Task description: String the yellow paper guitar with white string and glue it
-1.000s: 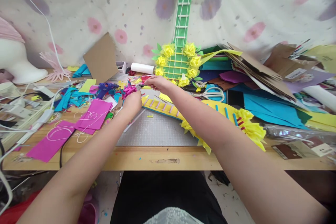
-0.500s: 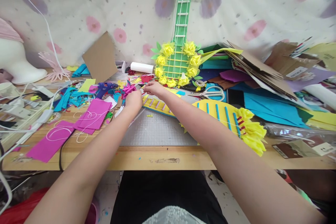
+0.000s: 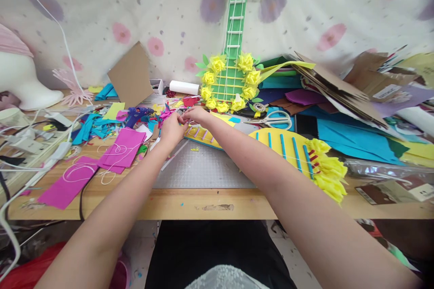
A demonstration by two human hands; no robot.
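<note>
A yellow craft guitar [image 3: 291, 144] lies slantwise on the grey cutting mat [image 3: 206, 169], with blue bars on its body, lilac bars on its neck and white string along it. At the neck's far left end, beside a pink paper decoration [image 3: 167, 112], my left hand [image 3: 172, 128] is closed, fingers bent inward. My right hand [image 3: 197, 115] reaches over the neck and is closed too, its fingertips touching those of my left. What the fingertips pinch is too small and hidden to make out. My right forearm covers the middle of the guitar.
A green guitar [image 3: 233, 54] with yellow flowers leans upright behind. Scissors [image 3: 271, 119] and a phone [image 3: 305, 125] lie right of it. Leftward are a blue glue gun [image 3: 137, 116], pink sheets [image 3: 124, 149] with loose white string, and cables [image 3: 44, 162]. Cardboard and coloured sheets [image 3: 356, 137] crowd the right.
My hands have come together at the neck's end; the right fingertips were slightly apart from the left before. The guitar has stayed in place while the view shifted slightly.
</note>
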